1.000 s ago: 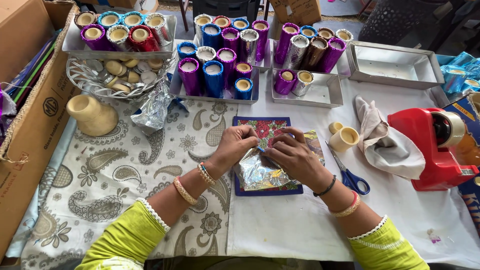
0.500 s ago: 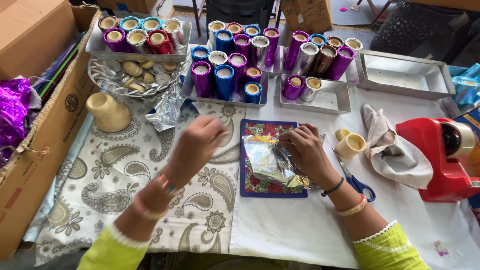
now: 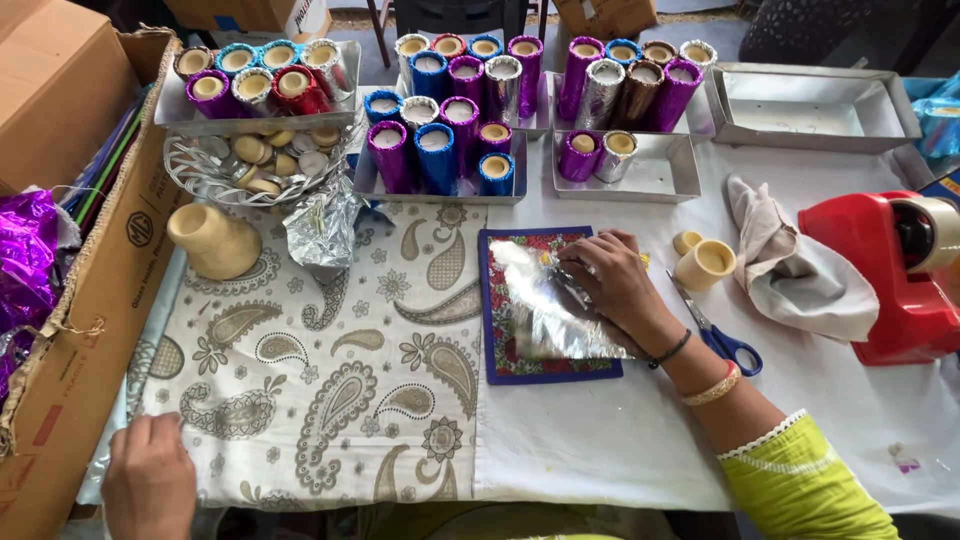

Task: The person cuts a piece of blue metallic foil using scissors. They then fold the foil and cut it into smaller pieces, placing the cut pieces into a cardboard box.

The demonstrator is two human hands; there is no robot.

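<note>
A crinkled sheet of silver foil (image 3: 560, 312) lies flat on a small patterned mat with a dark blue border (image 3: 497, 300). The right hand (image 3: 610, 280) rests on the foil's upper right corner, fingers (image 3: 575, 262) spread and curved, pressing down on it rather than gripping. Just right of those fingers stand two pale, smooth cylindrical cups (image 3: 706, 262), with blue-handled scissors (image 3: 722, 340) beside the wrist and a soft, rumpled beige cloth (image 3: 790, 265) beyond. Past the fingertips sit shallow metal trays (image 3: 640, 180) of upright cylinders wrapped in shiny purple, blue, red and silver foil (image 3: 432, 150).

The left hand (image 3: 150, 480) lies at the near edge of the paisley-printed cloth (image 3: 330, 380), well apart from the foil, fingers loosely curled with nothing seen in them.

Half a second ago the left hand was raised over the paisley cloth toward the trays; it has since drawn back to the near edge. The right hand has stayed on the foil.
</note>
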